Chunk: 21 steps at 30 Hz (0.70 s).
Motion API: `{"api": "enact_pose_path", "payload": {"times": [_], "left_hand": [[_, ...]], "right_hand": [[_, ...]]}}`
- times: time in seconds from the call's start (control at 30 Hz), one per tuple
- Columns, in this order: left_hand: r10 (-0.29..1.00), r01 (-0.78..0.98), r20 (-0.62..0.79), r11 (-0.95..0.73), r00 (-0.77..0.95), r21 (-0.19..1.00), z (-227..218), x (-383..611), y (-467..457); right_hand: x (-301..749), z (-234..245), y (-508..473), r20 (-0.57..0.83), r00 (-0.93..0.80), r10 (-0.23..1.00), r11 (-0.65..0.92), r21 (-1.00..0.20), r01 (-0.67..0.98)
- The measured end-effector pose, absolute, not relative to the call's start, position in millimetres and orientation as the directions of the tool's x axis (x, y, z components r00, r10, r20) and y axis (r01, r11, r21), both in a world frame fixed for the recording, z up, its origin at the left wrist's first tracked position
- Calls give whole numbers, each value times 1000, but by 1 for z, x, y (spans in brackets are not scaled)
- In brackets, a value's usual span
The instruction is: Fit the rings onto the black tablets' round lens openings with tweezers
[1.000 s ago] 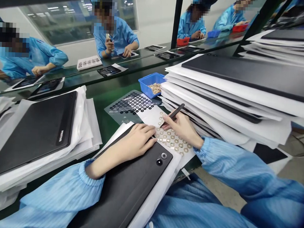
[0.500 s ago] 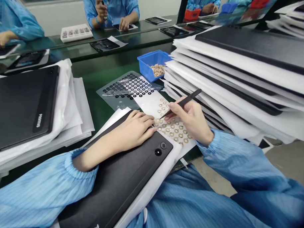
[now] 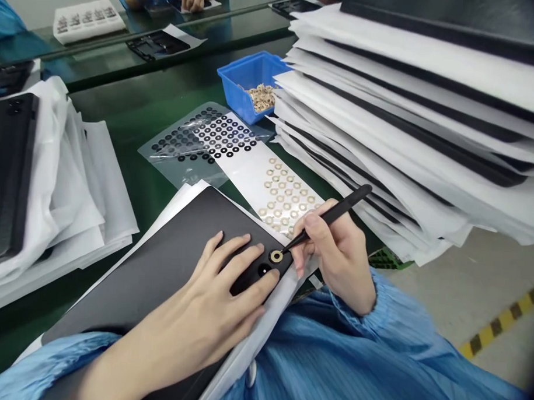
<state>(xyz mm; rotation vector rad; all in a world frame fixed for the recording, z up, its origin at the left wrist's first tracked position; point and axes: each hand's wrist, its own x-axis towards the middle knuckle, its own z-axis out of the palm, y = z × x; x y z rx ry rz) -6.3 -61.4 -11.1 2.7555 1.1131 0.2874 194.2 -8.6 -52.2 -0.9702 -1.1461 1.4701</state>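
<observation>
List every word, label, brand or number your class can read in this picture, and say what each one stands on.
"POMTUR": white lettering on the dark tablet at the left; blurred and cut by the picture edge, so this reading is uncertain.
The white tray at the top carries marks too small to read.
No other text can be read.

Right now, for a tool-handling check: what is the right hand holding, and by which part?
The right hand holds black tweezers, pinched around their middle; their tips reach a gold ring.
</observation>
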Motion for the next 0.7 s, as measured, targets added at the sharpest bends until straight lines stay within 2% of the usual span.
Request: {"api": "enact_pose_path", "payload": {"times": [0.3, 0.7], "left_hand": [[758, 714, 127, -647, 640, 267, -14, -2, -61], [767, 725, 130, -638, 628, 257, -12, 2, -61]], "right_hand": [[193, -49, -10, -4, -143, 990, -35, -977, -211], [193, -45, -11, 68, -126, 990, 51, -990, -129]]}}
